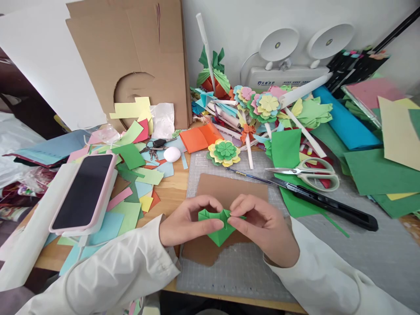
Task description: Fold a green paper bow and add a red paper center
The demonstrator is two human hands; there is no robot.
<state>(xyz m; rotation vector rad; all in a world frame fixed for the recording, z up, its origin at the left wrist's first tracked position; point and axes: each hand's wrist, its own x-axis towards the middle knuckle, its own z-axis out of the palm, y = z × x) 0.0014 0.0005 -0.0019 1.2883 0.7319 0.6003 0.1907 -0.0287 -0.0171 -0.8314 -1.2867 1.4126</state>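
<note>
Between my two hands is a folded piece of green paper, its lower end coming to a point. My left hand pinches its left side, thumb across the front and fingers behind. At its upper right edge, the thumb and fingertips of my right hand are closed on a fold. Below the hands lies a torn-edged piece of brown cardboard on a grey cutting mat. Just beyond it sits a layered paper flower in green and yellow. Fingers hide part of the folds.
Scissors, a black utility knife and a thin pen-like tool lie to the right over green paper. A phone and paper scraps cover the left. Paper flowers and white rolled sticks crowd the back.
</note>
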